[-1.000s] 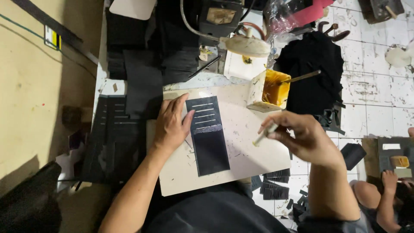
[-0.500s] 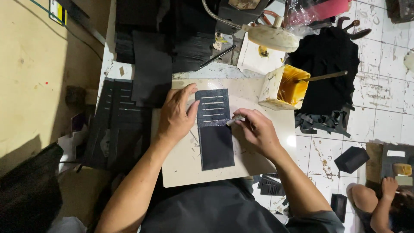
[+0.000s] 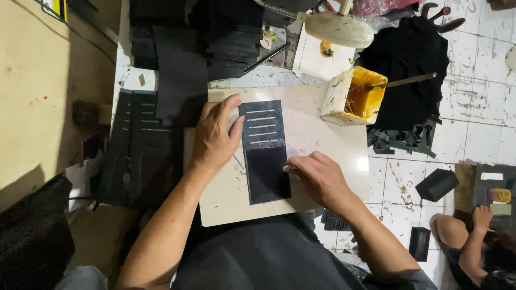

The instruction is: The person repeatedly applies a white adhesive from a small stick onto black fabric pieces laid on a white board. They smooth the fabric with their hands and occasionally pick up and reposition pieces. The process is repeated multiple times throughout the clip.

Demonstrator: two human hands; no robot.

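Two hands work on a black slotted leather piece lying on a pale board.

The right hand [image 3: 321,180] has its fingers closed on a small pale tool whose tip touches the right edge of the black leather piece [image 3: 264,151], which lies flat in the middle of the pale board [image 3: 322,134]. The left hand [image 3: 215,137] presses flat on the piece's left edge, fingers spread apart. Farther away, a glue pot [image 3: 352,96] with yellow glue and a stick stands on the board's corner, beside stacked black leather sheets [image 3: 177,59].
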